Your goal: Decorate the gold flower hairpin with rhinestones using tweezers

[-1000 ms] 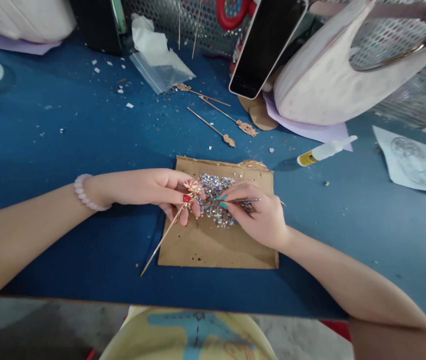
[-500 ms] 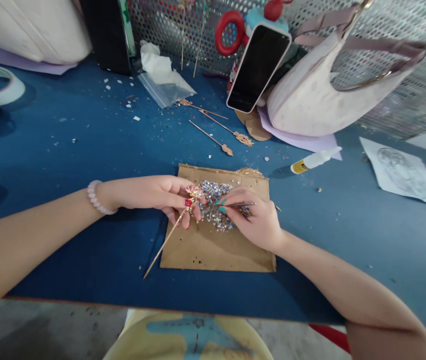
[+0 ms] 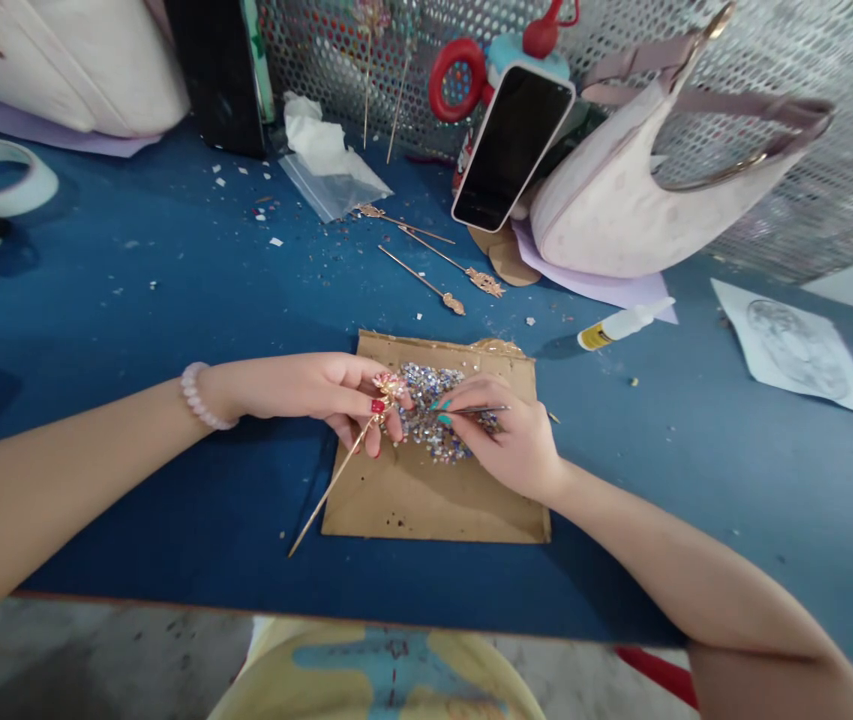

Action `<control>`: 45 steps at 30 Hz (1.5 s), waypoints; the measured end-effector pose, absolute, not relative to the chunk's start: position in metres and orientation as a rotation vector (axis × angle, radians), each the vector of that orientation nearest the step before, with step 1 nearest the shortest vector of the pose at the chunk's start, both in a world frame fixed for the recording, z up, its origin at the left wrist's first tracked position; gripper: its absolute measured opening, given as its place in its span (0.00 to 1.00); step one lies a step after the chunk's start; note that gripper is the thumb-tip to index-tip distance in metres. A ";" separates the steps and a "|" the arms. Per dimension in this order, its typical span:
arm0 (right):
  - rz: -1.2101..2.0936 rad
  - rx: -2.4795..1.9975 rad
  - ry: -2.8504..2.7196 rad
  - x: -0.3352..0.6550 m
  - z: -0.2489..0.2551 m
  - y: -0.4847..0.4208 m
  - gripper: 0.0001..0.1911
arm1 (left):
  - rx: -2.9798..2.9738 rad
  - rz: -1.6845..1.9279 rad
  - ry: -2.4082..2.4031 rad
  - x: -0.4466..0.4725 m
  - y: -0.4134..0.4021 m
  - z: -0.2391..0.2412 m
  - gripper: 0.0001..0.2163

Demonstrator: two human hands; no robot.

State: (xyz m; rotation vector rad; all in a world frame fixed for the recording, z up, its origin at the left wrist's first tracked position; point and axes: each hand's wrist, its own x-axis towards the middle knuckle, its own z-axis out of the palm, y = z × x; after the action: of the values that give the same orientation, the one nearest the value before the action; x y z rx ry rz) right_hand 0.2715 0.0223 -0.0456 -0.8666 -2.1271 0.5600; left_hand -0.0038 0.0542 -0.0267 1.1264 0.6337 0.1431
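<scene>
My left hand [image 3: 343,392] pinches a gold hairpin [image 3: 331,487] just below its pink, jewelled head; the long stick slants down toward me. In my right hand [image 3: 512,435] is a thin, dark metal tool, apparently tweezers [image 3: 482,408], held between thumb and fingers. Its tip is over a heap of small blue and clear rhinestones [image 3: 433,380]. The heap lies on a brown cardboard sheet [image 3: 433,505], partly covered by my right hand. Whether the tip grips a stone is too small to tell.
Several gold hairpins [image 3: 422,280] lie beyond the cardboard. A glue bottle [image 3: 625,325] and a printed paper [image 3: 801,345] are to the right. At the back stand a phone [image 3: 514,150] and a pale handbag [image 3: 621,205]; tape [image 3: 36,190] is far left.
Both hands keep almost the same pose over the cardboard. The view has shifted slightly; the hairpin and the tweezers show no clear movement.
</scene>
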 end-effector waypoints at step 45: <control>0.511 -0.786 -2.148 0.271 -0.047 0.025 0.04 | 1.159 0.190 0.622 -0.003 0.054 -0.031 0.06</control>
State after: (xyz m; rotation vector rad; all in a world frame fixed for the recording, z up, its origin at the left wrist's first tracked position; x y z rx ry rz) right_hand 0.2714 0.0250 -0.0473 -0.7864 -2.1485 0.5110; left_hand -0.0029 0.0538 -0.0308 1.1586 0.6218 0.1897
